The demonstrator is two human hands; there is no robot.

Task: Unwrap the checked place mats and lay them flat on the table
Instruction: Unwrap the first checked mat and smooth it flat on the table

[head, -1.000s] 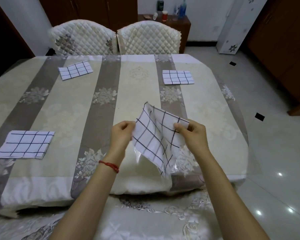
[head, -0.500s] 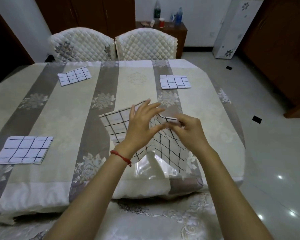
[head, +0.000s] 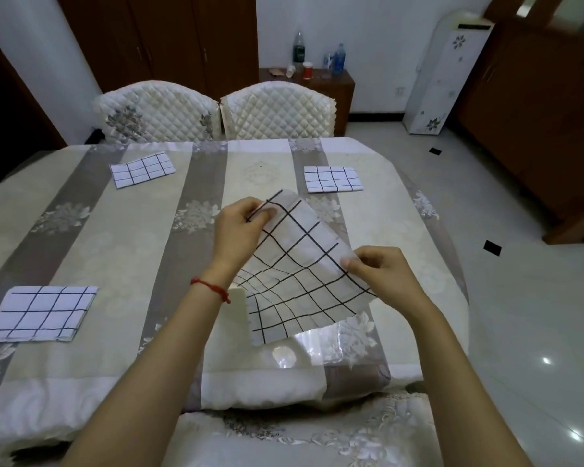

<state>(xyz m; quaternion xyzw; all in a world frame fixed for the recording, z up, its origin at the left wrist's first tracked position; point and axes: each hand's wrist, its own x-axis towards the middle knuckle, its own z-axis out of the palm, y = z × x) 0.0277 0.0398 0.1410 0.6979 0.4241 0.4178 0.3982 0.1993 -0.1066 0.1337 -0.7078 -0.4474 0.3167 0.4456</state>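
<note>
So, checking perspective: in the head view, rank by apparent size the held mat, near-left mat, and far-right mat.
1. held mat, being unfolded, closest
2. near-left mat
3. far-right mat, though distance shrinks it

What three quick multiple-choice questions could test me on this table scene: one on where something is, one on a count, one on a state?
1. Where does the clear plastic wrapper lie?
A. On a chair
B. On the table near its front edge, below the held mat
C. On the floor

2. How many checked mats lie flat on the table, not counting the held one?
A. One
B. Three
C. Five

3. What state is the held place mat in?
A. Lifted and curved between both hands
B. Sealed in plastic
C. Flat on the table

Answers:
1 B, the shiny film rests on the cloth just under the mat.
2 B, one at far left, one at far right, one at near left.
3 A, the left hand pinches its far corner and the right hand pinches its right edge.
</note>
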